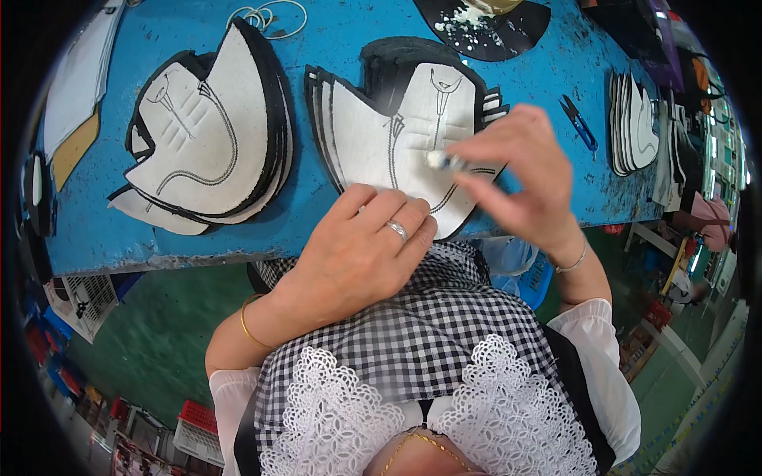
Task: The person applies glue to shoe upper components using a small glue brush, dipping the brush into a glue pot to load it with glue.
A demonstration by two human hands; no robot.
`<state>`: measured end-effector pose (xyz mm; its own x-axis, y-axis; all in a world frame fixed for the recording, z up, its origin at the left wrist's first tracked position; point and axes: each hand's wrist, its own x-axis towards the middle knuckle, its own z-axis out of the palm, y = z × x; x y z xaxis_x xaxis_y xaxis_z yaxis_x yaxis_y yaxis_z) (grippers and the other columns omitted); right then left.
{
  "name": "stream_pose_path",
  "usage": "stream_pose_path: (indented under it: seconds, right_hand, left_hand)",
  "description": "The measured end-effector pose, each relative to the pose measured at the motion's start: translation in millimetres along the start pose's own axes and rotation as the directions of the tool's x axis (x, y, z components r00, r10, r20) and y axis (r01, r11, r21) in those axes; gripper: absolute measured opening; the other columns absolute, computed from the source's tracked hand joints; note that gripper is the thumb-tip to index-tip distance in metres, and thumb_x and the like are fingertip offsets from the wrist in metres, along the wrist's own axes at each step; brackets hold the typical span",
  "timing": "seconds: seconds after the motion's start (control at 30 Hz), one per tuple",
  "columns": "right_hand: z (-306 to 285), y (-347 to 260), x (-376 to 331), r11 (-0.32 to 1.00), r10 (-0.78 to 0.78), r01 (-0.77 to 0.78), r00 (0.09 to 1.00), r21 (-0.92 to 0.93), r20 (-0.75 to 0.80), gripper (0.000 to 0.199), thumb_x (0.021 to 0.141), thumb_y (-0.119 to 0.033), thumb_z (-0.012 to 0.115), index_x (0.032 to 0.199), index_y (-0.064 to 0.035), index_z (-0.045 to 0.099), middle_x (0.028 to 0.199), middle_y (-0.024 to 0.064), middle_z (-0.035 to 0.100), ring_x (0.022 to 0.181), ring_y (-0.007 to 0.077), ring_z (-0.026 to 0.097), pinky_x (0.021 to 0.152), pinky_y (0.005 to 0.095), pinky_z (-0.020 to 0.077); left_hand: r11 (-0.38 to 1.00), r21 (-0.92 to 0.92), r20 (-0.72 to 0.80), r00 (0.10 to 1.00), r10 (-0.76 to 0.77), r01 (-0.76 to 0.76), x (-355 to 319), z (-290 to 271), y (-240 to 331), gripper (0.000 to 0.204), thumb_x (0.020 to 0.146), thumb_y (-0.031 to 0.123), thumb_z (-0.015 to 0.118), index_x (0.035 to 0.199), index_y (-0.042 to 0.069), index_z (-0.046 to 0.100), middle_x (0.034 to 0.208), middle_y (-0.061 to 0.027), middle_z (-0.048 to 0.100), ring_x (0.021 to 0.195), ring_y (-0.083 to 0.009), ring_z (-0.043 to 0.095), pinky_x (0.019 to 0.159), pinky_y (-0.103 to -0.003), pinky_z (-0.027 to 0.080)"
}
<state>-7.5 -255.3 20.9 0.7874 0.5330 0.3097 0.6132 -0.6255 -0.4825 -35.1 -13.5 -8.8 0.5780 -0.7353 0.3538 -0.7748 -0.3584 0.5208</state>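
A stack of white shoe uppers (pixel 429 159) with black edges and dark curved stitching lies in front of me at the table's near edge. My left hand (pixel 369 238) rests on its near edge, fingers lying flat over the white surface. Above the right part of the top piece, my right hand (pixel 524 178) pinches a small white-tipped wad (pixel 444 161) with dark patches; its exact kind is too small to tell. The wad is at or just over the stitched centre. A second stack of similar uppers (pixel 210 135) lies to the left.
White crumbs lie on a black piece (pixel 520 36) at the far side of the blue table (pixel 567 75). Blue-handled thread snips (pixel 579 125) and a smaller stack of white pieces (pixel 633 123) are at the right. Papers (pixel 83 83) lie far left, and a white cord loop (pixel 274 17) at the back.
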Motion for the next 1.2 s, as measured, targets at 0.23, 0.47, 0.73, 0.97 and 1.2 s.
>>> stream_pose_path:
  seconds: [0.23, 0.47, 0.73, 0.97, 1.2]
  right_hand:
    - [-33, 115, 54, 0.94, 0.317, -0.204, 0.816, 0.273, -0.484, 0.017, 0.093, -0.011, 0.073, 0.108, -0.0036, 0.073, 0.099, 0.0015, 0.074, 0.09, 0.0081, 0.066, 0.081, 0.0226, 0.0511]
    - [-34, 143, 74, 0.948, 0.247, -0.312, 0.851, -0.067, -0.463, 0.015, 0.086, -0.007, 0.078, 0.1, -0.0045, 0.073, 0.097, 0.0029, 0.068, 0.092, 0.0146, 0.063, 0.081, 0.0278, 0.0494]
    - [-47, 123, 53, 0.883, 0.46, -0.45, 0.777, 0.132, -0.429, 0.013, 0.087, -0.007, 0.077, 0.099, -0.0029, 0.073, 0.098, 0.0007, 0.07, 0.089, 0.0094, 0.062, 0.082, 0.026, 0.0494]
    - [-15, 37, 15, 0.855, 0.399, -0.336, 0.913, 0.394, -0.088, 0.017, 0.088, -0.012, 0.077, 0.103, -0.0049, 0.074, 0.094, 0.0011, 0.073, 0.087, 0.0081, 0.066, 0.08, 0.0234, 0.0496]
    - [13, 14, 16, 0.987, 0.132, -0.125, 0.99, 0.105, -0.054, 0.02, 0.08, -0.015, 0.082, 0.096, -0.0086, 0.074, 0.081, 0.0029, 0.068, 0.076, 0.0189, 0.063, 0.075, 0.0327, 0.0465]
  left_hand:
    - [0.987, 0.115, -0.097, 0.988, 0.119, -0.108, 13, -13, 3, 0.031, 0.072, 0.013, 0.069, 0.102, 0.007, 0.075, 0.086, -0.0002, 0.057, 0.078, -0.0162, 0.056, 0.071, -0.032, 0.045]
    - [0.934, 0.344, -0.359, 0.932, 0.042, 0.09, -25, -78, 11, 0.035, 0.071, 0.013, 0.077, 0.105, 0.021, 0.077, 0.075, 0.0055, 0.048, 0.07, -0.0139, 0.052, 0.07, -0.031, 0.044]
    - [0.945, 0.037, -0.31, 0.903, -0.299, 0.326, -41, -55, -32, 0.035, 0.067, 0.006, 0.083, 0.101, 0.011, 0.076, 0.092, -0.0043, 0.062, 0.086, -0.0236, 0.061, 0.076, -0.038, 0.049]
    - [0.991, -0.103, -0.027, 0.996, -0.084, 0.081, -17, -1, -2, 0.045, 0.07, 0.017, 0.085, 0.113, 0.01, 0.072, 0.119, -0.0059, 0.066, 0.104, -0.025, 0.063, 0.085, -0.039, 0.05]
    - [0.998, 0.004, -0.002, 0.998, -0.058, 0.058, -17, 5, -2, 0.044, 0.073, 0.021, 0.081, 0.114, 0.009, 0.071, 0.12, -0.0056, 0.065, 0.106, -0.0247, 0.063, 0.085, -0.039, 0.049]
